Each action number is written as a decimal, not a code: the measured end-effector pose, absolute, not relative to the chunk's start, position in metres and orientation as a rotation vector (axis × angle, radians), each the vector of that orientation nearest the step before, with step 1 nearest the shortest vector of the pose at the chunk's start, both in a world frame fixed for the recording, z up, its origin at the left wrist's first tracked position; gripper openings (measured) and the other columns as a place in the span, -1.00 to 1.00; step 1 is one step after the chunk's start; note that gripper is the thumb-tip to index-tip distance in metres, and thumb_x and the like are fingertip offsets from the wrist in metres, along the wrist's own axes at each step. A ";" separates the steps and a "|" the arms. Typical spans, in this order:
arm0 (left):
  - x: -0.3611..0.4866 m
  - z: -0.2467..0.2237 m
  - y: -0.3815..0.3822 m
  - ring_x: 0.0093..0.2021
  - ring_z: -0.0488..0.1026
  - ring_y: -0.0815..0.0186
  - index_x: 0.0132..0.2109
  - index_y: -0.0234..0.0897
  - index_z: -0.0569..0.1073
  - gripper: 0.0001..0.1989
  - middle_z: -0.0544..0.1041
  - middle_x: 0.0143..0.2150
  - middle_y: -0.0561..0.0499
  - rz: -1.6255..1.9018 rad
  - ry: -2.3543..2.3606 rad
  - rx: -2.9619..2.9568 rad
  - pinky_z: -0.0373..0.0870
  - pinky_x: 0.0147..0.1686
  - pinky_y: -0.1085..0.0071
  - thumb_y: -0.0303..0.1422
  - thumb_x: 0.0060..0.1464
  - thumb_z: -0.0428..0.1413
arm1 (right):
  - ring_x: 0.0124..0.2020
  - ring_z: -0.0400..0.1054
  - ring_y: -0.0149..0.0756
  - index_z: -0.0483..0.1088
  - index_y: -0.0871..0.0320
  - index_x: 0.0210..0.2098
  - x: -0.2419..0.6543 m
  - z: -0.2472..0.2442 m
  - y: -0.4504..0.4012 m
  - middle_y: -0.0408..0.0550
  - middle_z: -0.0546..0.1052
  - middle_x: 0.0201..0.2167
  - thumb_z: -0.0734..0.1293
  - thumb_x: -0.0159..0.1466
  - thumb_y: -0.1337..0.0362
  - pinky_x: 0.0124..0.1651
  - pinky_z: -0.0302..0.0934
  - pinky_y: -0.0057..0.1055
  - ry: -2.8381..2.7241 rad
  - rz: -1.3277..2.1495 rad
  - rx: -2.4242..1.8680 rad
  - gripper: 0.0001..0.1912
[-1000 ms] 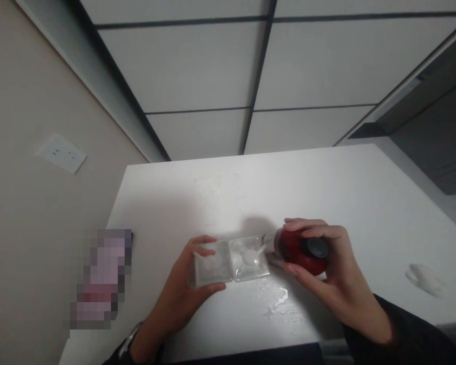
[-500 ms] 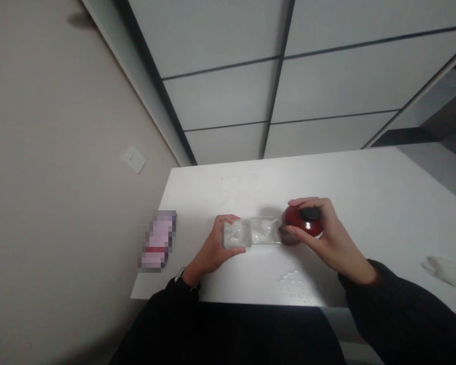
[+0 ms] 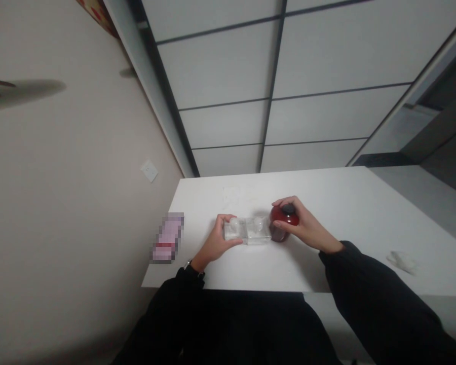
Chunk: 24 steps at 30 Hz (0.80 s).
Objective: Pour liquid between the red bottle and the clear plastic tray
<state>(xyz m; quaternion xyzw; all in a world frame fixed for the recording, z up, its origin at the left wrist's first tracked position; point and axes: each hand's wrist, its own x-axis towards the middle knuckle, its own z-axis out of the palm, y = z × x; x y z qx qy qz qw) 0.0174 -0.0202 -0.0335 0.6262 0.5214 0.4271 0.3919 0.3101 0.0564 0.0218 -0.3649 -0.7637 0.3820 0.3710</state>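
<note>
My left hand (image 3: 221, 239) is closed around the left end of a clear two-part container (image 3: 259, 237) on the white table. Thumb and fingers press its near and far sides. A rounded clear shape shows in each half; its exact kind is hard to make out. My right hand (image 3: 304, 223) grips a round, dark red glass bottle (image 3: 279, 234) with a black cap (image 3: 288, 209). The bottle stands nearly upright right beside the container's right end, apparently touching it. My palm hides its right side.
A blurred-out pink and purple object (image 3: 168, 238) lies at the left end of the white table (image 3: 205, 197). On the right lies a crumpled whitish piece (image 3: 402, 261). A wall with a socket (image 3: 149, 171) borders the left, and panelled doors (image 3: 228, 121) stand behind.
The camera view has shifted, so the table sits differently in it. The red bottle looks less tilted, still at the container's right end. Both hands keep their hold.
</note>
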 end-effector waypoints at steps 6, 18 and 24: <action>0.015 -0.023 -0.025 0.46 0.25 0.01 0.35 -0.17 0.30 -0.37 0.37 0.39 -0.19 1.148 1.348 1.807 0.11 0.49 -0.04 -0.23 0.20 0.28 | 0.14 0.46 -0.04 0.29 0.01 -0.07 0.310 0.018 0.058 0.07 0.54 0.08 0.47 0.28 -0.04 0.24 0.34 0.05 -1.963 0.968 -0.912 -0.58; 0.015 0.040 -0.012 0.09 0.57 0.14 0.09 -0.20 0.56 -0.68 0.64 0.09 -0.09 1.312 1.495 1.936 0.50 0.20 0.13 -0.28 0.22 0.29 | 0.14 0.46 -0.03 0.29 0.01 -0.05 0.311 0.019 0.059 0.08 0.53 0.10 0.47 0.28 -0.02 0.23 0.34 0.06 -1.969 1.004 -0.898 -0.58; 0.011 0.044 -0.010 0.00 0.59 0.20 0.08 -0.22 0.55 -0.66 0.65 0.04 -0.06 1.366 1.556 1.895 0.53 0.16 0.17 -0.28 0.18 0.32 | 0.13 0.46 -0.02 0.28 0.01 -0.05 0.311 0.018 0.059 0.08 0.52 0.10 0.47 0.29 0.00 0.22 0.33 0.06 -1.955 1.031 -0.888 -0.60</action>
